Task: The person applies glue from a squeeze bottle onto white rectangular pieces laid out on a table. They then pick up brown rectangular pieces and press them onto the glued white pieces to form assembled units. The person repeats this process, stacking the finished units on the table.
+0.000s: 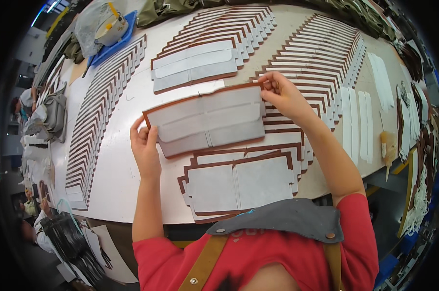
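1. the left hand (145, 149) and right hand (284, 95), both nearly closed, pinched opposite ends of a grey brown-edged panel (205, 119) between them.
2. beyond the hands, similar panels (195, 60) overlapped on the tabletop (120, 165), count unclear.

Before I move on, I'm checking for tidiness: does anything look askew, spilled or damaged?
No spill shows, and the held panel has no visible tear. The nearest brown-edged panels look slightly askew: corners jut unevenly, unlike the fanned row at left.

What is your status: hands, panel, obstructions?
Left hand gripping brown-edged panel by left edge. Right hand pinching its upper right corner. Overlapping panels close by, near side; nothing seen blocking.
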Action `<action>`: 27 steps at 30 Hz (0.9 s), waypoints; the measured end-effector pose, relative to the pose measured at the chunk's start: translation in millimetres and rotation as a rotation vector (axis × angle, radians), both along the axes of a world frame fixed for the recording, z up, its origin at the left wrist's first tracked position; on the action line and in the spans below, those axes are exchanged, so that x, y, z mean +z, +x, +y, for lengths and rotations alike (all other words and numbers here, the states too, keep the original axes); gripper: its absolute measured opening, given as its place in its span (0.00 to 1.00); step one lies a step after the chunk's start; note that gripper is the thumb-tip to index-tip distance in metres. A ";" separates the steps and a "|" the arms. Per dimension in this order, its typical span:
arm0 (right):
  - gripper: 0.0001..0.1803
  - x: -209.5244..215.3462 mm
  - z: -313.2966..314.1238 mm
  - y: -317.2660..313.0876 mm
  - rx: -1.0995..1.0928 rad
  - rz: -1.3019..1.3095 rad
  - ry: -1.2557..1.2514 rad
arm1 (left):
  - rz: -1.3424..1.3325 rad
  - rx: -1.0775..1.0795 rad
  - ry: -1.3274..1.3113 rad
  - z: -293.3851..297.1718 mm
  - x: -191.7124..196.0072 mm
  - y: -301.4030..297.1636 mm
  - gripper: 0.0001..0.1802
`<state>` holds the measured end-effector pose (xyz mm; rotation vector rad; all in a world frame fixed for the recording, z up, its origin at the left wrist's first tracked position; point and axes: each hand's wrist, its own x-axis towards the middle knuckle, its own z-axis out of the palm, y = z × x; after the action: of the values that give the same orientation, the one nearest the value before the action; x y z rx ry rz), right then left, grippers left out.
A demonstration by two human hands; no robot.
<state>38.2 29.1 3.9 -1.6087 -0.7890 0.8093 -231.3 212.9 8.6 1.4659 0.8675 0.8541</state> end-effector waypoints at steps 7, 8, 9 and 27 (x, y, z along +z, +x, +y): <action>0.18 -22.6 117.8 51.6 -0.151 -0.191 0.072 | 0.211 0.019 0.407 120.5 -28.5 57.0 0.23; 0.18 -25.9 126.4 58.4 -0.184 -0.234 0.068 | 0.239 0.036 0.473 130.8 -32.5 68.8 0.23; 0.19 -27.6 133.9 61.4 -0.188 -0.273 0.055 | 0.272 0.058 0.537 137.8 -36.1 75.9 0.23; 0.10 -45.1 144.7 59.2 -0.091 -0.667 -0.049 | 0.553 0.080 0.600 149.7 -48.7 85.3 0.21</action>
<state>97.3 173.9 -41.2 -1.9683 -1.1513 0.2108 -146.1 362.7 -40.0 2.2723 1.1361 0.8165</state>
